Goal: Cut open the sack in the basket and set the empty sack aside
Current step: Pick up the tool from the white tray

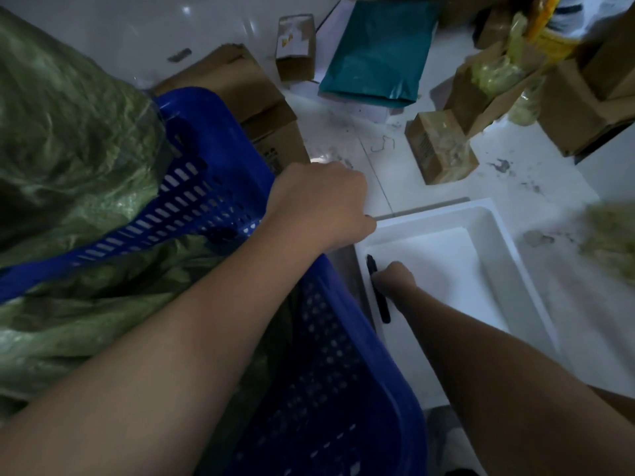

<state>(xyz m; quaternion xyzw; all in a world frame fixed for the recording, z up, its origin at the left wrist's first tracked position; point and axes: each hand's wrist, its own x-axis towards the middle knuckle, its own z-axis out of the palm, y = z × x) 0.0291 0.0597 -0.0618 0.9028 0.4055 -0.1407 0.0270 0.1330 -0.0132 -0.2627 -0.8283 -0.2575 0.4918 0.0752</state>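
Soft green sack (68, 166) fills the blue basket (213, 187); take it by loose woven folds.
Your left hand (319, 201) curls over the basket rim; your right hand (391, 276) grips a black cutter (378, 290) in the white tray (498, 242). The sack looks limp, probably light.

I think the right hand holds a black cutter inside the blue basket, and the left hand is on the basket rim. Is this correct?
One detail is wrong. In the head view the right hand holds the black cutter inside the white tray, not inside the blue basket. The left hand is on the basket rim, as you said.
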